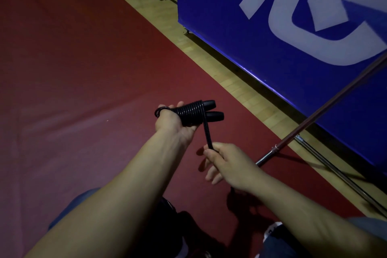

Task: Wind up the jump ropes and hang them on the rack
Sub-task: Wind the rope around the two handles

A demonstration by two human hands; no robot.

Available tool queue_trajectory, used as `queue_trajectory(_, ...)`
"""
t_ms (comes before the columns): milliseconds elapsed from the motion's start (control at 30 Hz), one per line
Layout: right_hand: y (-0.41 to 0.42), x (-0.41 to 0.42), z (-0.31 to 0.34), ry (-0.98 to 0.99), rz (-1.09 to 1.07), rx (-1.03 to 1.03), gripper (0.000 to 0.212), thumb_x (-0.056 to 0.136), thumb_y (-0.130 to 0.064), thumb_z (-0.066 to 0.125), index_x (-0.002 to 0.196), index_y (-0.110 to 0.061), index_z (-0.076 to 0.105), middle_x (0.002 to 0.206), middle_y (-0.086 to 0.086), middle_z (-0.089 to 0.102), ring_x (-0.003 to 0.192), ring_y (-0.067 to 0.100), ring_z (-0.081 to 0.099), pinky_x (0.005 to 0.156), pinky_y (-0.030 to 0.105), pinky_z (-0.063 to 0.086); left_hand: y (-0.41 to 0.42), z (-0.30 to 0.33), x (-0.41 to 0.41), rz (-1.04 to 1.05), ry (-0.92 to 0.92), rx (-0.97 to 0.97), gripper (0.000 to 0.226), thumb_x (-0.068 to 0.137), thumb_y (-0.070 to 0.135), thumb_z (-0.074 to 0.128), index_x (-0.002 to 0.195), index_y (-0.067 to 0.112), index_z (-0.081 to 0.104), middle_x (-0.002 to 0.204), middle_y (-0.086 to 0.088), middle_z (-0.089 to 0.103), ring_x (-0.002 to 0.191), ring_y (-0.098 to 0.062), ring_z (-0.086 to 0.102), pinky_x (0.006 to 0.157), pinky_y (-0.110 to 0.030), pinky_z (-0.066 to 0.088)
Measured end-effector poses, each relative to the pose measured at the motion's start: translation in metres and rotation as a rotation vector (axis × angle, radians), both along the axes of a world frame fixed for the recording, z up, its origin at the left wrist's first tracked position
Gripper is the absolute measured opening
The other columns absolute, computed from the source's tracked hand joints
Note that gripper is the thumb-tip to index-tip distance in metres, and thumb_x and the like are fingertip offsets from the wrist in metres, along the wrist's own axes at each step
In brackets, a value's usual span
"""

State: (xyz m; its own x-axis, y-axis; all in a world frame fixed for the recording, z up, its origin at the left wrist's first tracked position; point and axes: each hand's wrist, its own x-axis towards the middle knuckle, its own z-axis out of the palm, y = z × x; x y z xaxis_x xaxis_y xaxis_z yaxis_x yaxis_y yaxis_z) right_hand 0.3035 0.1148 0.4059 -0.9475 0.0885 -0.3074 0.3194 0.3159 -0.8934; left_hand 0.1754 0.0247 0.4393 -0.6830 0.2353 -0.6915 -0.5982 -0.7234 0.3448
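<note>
Two bare forearms reach forward from the bottom edge, above dark trousers and shoes that show only dimly in the poor light. Ahead of them, the left hand (173, 122) lies palm up and grips the jump rope (191, 113): its two black handles (210, 109) sit side by side in the palm, their ends sticking out to the right past the fingers (180, 104), which curl up behind the bundle. Black cord is wound in tight, neat turns around both handles, and a small loop of cord (160, 110) pokes out on the far left side of that hand, by the thumb.

From the coils a doubled strand of cord (207, 134) runs taut, down and slightly right, to the right hand (227, 163). That hand sits nearer the camera and just right of the left wrist; its thumb and forefinger pinch the strand at its lower end, while the other fingers hang loosely curled below, holding nothing.

Beneath both hands spreads a dark red mat (73, 79). Beyond the fingers, to the right, a strip of pale wooden floor (211, 56) runs diagonally along the mat's edge. Farther right stands a blue padded panel (230, 16) with large white lettering. A thin metal pole (326, 109) slants across the panel's lower corner, right of the right hand, meeting other metal bars (335, 174) on the floor.
</note>
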Motion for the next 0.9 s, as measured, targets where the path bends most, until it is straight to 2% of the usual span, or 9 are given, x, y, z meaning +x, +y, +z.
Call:
queue_trajectory(100, 0.005, -0.003, -0.009, -0.08, 0.013, 0.024, 0.026, 0.104, -0.026, 0.04, 0.1, -0.017, 0.064, 0.076, 0.001, 0.071, 0.063, 0.017, 0.069, 0.056, 0.025, 0.05, -0.004, 0.006, 0.002, -0.053, 0.007, 0.055, 0.025, 0.105, 0.036, 0.042, 0.089, 0.017, 0.048, 0.092, -0.004, 0.064, 0.077, -0.026, 0.063, 0.046, -0.053, 0.055)
queue_trajectory(167, 0.007, -0.004, -0.011, -0.096, 0.026, -0.003, 0.026, 0.105, -0.025, 0.04, 0.106, -0.017, 0.064, 0.075, -0.001, 0.07, 0.06, 0.008, 0.064, 0.058, 0.026, 0.049, -0.007, 0.009, 0.002, -0.067, 0.017, 0.075, 0.02, 0.104, 0.033, 0.044, 0.094, 0.018, 0.051, 0.093, -0.005, 0.065, 0.076, -0.025, 0.064, 0.047, -0.056, 0.055)
queue_trajectory(300, 0.007, -0.006, -0.011, -0.254, -0.097, -0.388, 0.03, 0.103, -0.03, 0.045, 0.112, -0.011, 0.067, 0.092, 0.011, 0.065, 0.079, 0.021, 0.067, 0.069, 0.036, 0.059, -0.012, 0.018, 0.005, -0.127, 0.023, 0.095, 0.015, 0.103, 0.033, 0.047, 0.101, 0.02, 0.053, 0.089, -0.006, 0.068, 0.073, -0.024, 0.068, 0.053, -0.058, 0.057)
queue_trajectory(433, 0.009, -0.011, -0.009, -0.217, -0.219, -0.334, 0.028, 0.101, -0.026, 0.049, 0.1, -0.006, 0.068, 0.085, 0.014, 0.063, 0.07, 0.027, 0.063, 0.061, 0.041, 0.057, -0.015, 0.023, 0.025, -0.383, 0.032, -0.005, 0.021, 0.101, 0.034, 0.052, 0.087, 0.019, 0.056, 0.074, -0.005, 0.071, 0.056, -0.019, 0.069, 0.049, -0.042, 0.058)
queue_trajectory(500, 0.022, -0.018, -0.004, -0.104, -0.27, -0.191, 0.02, 0.098, -0.009, 0.051, 0.093, -0.002, 0.068, 0.082, 0.016, 0.065, 0.066, 0.026, 0.063, 0.065, 0.045, 0.056, -0.018, 0.02, 0.026, -0.477, 0.081, -0.124, 0.022, 0.1, 0.036, 0.052, 0.085, 0.021, 0.057, 0.069, 0.0, 0.072, 0.058, -0.015, 0.068, 0.055, -0.035, 0.057)
queue_trajectory(633, 0.052, -0.022, 0.008, 0.285, -0.188, 0.366, 0.034, 0.089, 0.003, 0.055, 0.098, -0.021, 0.077, 0.091, -0.007, 0.075, 0.078, -0.008, 0.066, 0.073, 0.008, 0.05, -0.021, 0.017, 0.019, -0.492, 0.191, -0.274, 0.017, 0.1, 0.034, 0.054, 0.094, 0.019, 0.061, 0.074, 0.003, 0.068, 0.071, -0.013, 0.065, 0.066, -0.036, 0.053)
queue_trajectory(733, 0.062, -0.016, 0.01, 0.462, -0.091, 0.563, 0.036, 0.086, -0.001, 0.063, 0.111, -0.026, 0.074, 0.096, -0.01, 0.074, 0.085, 0.001, 0.068, 0.078, 0.019, 0.054, -0.016, 0.013, 0.022, -0.468, 0.244, -0.377, 0.014, 0.102, 0.031, 0.053, 0.103, 0.021, 0.063, 0.09, 0.003, 0.066, 0.075, -0.012, 0.067, 0.062, -0.035, 0.054)
queue_trajectory(800, 0.066, -0.013, 0.014, 0.54, -0.011, 0.756, 0.033, 0.086, -0.012, 0.067, 0.114, -0.029, 0.072, 0.091, -0.01, 0.072, 0.077, 0.01, 0.068, 0.067, 0.034, 0.057, -0.013, 0.01, 0.024, -0.431, 0.246, -0.415, 0.015, 0.103, 0.03, 0.051, 0.096, 0.023, 0.063, 0.083, 0.005, 0.066, 0.07, -0.011, 0.067, 0.06, -0.034, 0.053)
queue_trajectory(900, 0.063, -0.011, 0.022, 0.627, 0.1, 0.977, 0.027, 0.088, -0.024, 0.052, 0.107, -0.022, 0.072, 0.085, -0.006, 0.065, 0.068, 0.018, 0.063, 0.048, 0.037, 0.053, -0.01, 0.005, 0.023, -0.312, 0.228, -0.428, 0.016, 0.104, 0.026, 0.048, 0.095, 0.026, 0.062, 0.082, 0.008, 0.062, 0.07, -0.009, 0.067, 0.06, -0.033, 0.052)
